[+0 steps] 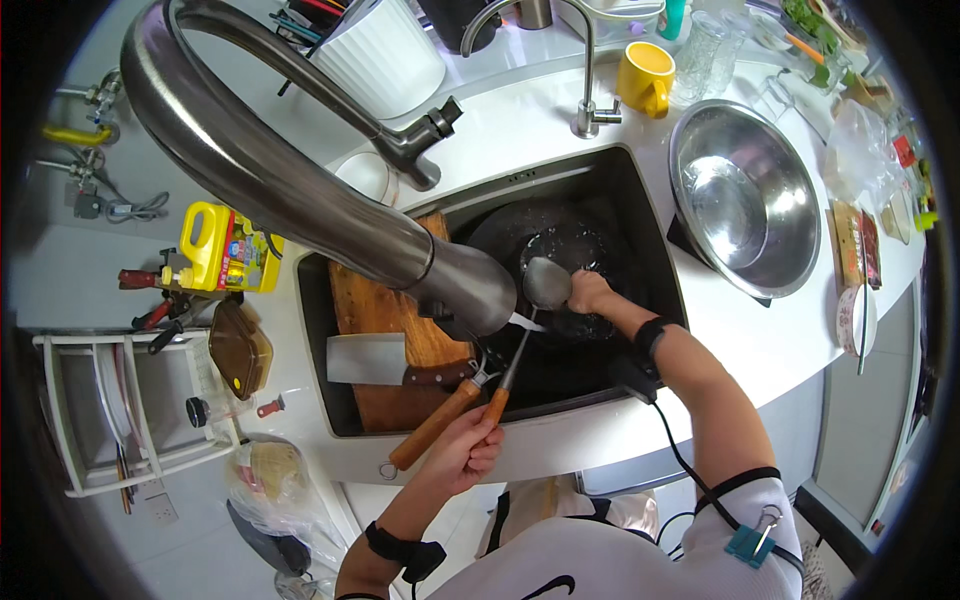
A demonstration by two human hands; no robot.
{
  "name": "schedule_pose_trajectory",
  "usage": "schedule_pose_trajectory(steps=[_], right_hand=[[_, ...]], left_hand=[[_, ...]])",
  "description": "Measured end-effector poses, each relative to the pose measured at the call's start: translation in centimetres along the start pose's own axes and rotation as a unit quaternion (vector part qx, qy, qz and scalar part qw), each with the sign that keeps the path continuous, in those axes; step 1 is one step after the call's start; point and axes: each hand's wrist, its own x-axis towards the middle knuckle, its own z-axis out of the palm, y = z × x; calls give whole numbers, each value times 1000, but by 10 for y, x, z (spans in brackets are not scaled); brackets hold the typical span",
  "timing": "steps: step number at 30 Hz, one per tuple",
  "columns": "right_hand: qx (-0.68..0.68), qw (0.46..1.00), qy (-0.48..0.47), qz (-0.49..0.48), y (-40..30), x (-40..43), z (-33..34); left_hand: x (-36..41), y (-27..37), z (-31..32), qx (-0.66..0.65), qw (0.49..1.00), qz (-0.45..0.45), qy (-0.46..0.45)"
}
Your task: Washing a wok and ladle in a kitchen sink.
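My left hand (466,452) grips the wooden handle of a metal ladle (547,283) at the sink's front edge. My right hand (590,291) is at the ladle's bowl, with its fingertips hidden, so I cannot tell if it grips anything. Beneath lies a dark wok (502,225) inside the dark sink (649,247), its wooden handle (435,424) sticking out over the front rim. Water (527,322) runs from the large pull-down faucet (465,289) near the ladle's shaft. Left of this, a cleaver (366,358) rests on a wooden cutting board (375,307) in the sink.
The faucet's thick neck arches over the sink's left half. A steel basin (742,199) stands on the right counter, with a yellow mug (645,79) behind it. A thin tap (589,112) rises at the back. On the left are a yellow jug (229,247) and a white rack (142,409).
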Motion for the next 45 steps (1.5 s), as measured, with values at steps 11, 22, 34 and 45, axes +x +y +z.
schedule_pose_trajectory(steps=[11,22,34,45], right_hand=[[785,538,-235,200,-111,-130,-14],[822,490,11,290,-126,-47,-22],[847,417,58,325,-107,7,-14],[731,629,95,246,-61,41,43]], left_hand=[[0,-12,12,24,998,62,5],[-13,-32,10,62,995,74,15],[-27,-42,4,164,978,126,18],[-46,-45,3,182,975,124,32]])
